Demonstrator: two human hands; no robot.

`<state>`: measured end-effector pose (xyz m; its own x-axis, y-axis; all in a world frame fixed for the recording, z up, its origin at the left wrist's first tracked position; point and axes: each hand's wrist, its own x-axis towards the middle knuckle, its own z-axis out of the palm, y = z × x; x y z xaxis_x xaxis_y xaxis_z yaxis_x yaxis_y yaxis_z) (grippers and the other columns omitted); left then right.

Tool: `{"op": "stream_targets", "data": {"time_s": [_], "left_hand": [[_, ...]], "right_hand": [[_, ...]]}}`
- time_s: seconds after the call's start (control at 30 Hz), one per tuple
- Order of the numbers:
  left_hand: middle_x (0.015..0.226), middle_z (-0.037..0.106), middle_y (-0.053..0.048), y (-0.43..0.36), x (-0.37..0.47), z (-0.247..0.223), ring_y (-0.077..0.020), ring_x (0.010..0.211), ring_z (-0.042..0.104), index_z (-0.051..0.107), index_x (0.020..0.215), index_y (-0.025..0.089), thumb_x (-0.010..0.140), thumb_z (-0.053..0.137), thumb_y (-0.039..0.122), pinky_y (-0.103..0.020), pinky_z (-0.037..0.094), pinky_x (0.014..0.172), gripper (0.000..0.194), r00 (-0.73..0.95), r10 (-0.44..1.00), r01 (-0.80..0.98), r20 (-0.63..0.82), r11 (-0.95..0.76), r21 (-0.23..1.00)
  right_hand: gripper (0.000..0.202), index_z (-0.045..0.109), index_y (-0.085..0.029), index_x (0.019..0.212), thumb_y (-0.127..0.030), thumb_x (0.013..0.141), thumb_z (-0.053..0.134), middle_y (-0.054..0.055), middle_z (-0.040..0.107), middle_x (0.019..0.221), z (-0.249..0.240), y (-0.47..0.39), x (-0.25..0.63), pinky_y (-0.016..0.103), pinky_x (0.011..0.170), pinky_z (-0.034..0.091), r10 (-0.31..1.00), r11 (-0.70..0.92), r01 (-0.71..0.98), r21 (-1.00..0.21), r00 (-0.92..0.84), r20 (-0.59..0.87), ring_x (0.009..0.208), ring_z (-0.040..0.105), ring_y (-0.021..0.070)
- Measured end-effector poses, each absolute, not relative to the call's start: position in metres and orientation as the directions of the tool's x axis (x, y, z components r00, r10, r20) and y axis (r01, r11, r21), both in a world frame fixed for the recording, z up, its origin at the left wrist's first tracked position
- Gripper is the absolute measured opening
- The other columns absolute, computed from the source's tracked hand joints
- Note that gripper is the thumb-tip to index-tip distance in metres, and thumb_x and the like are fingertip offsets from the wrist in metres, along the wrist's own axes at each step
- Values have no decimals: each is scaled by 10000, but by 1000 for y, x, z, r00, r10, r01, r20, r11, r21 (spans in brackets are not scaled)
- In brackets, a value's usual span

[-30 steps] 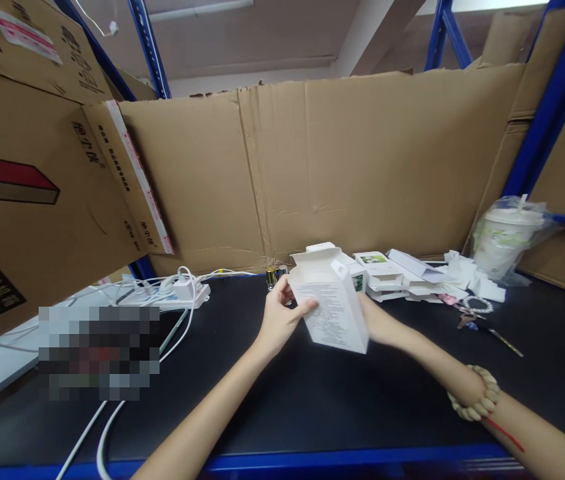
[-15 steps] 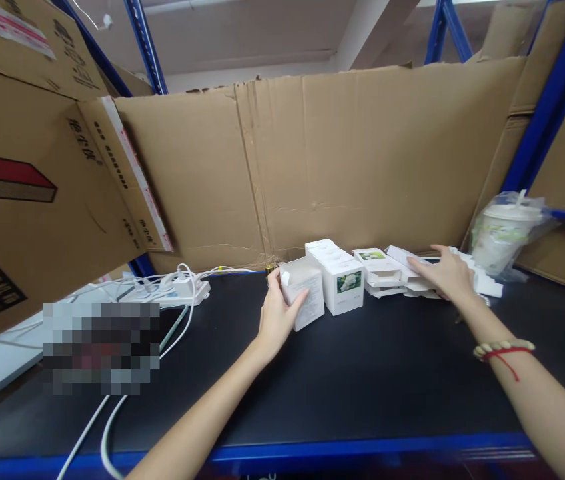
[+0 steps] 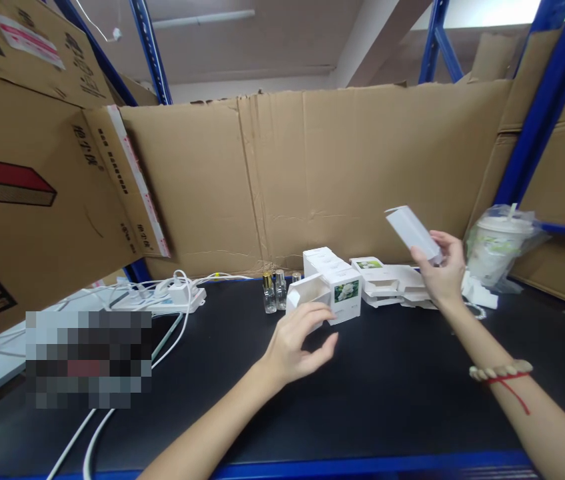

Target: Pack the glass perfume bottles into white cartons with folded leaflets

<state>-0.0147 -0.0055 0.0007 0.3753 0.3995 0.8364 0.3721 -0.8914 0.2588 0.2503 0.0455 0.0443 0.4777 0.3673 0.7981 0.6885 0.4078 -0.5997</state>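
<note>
My right hand holds a white folded paper piece, perhaps a carton insert, raised above the table at the right. In front of a small white carton with an open top, my left hand has its fingers apart and grips nothing; whether a fingertip touches the carton I cannot tell. Beside that carton stands a row of white cartons, the front one with a white-flower picture. Several flattened or open white cartons lie to their right. Small glass bottles stand behind the open carton.
A lidded drink cup in a plastic bag stands at the right. A power strip with white cables lies at the left, near a blurred-out patch. Cardboard panels wall the back of the black table.
My right hand has lifted the white paper piece off the pile. My left hand has let go of the open carton and moved nearer to me. The glass bottles have come into clearer view.
</note>
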Motion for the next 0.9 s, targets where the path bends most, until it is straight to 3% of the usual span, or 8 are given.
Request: {"op": "stream_targets", "data": {"time_s": [0.07,0.13,0.23,0.33,0.47,0.63,0.8,0.9], "left_hand": [[887,660,-95,-8,-10,1,-144,660,605,586,1025,177,775,525,334,-236,494,514,302,360,591,222,722,-806,549],[902,653,-104,-6,-7,1,-129,586,595,535,1130,166,772,504,460,-212,465,422,465,323,753,33,573,-614,788],[893,657,-132,-1,-6,4,-145,523,615,515,1144,129,733,384,681,-205,441,341,700,312,884,-216,348,-291,932],[830,678,-150,3,-7,10,-174,497,635,539,1107,91,707,356,737,-207,438,316,782,307,924,-297,226,-133,945],[837,693,-117,2,-10,18,-174,463,637,456,1243,136,728,483,640,-210,441,309,721,233,954,-331,191,-107,937],[927,686,-76,0,-12,22,-142,512,644,478,1248,209,697,598,542,-196,462,360,655,217,965,-338,144,-64,939],[1130,642,-79,0,-10,18,-165,920,641,518,1222,188,671,685,368,-197,528,701,603,151,943,-257,297,-253,933],[1194,609,-89,0,-9,9,-187,990,623,489,1260,189,738,626,299,-251,515,811,550,123,866,-22,485,-486,874]], "right_hand": [[446,525,-204,940,-548,657,523,112,595,995,44,41,232,384,794,465,471,581,594,-556,312,825,944,571,256],[414,551,-217,930,-521,651,576,93,619,960,41,35,214,362,752,478,603,673,480,-563,84,793,891,590,240],[409,599,-239,954,-428,601,686,79,630,1009,35,25,197,361,782,478,674,725,370,-581,-212,707,946,587,242],[423,637,-247,954,-344,557,745,82,609,1083,33,18,190,379,862,457,667,745,303,-595,-358,653,1037,559,249],[423,664,-243,945,-296,538,767,95,560,1180,31,14,187,419,899,439,684,721,287,-630,-434,586,1085,534,259],[717,533,-291,1157,-346,497,807,88,537,1219,28,16,182,454,985,385,744,665,169,-728,-231,627,1169,478,264],[857,361,-328,1276,-441,534,775,79,497,1246,29,19,177,423,972,423,846,533,64,-844,-3,534,1182,473,247],[779,349,-310,1260,-503,600,715,89,500,1232,25,20,169,391,946,454,893,445,7,-895,74,444,1171,483,234]]}}
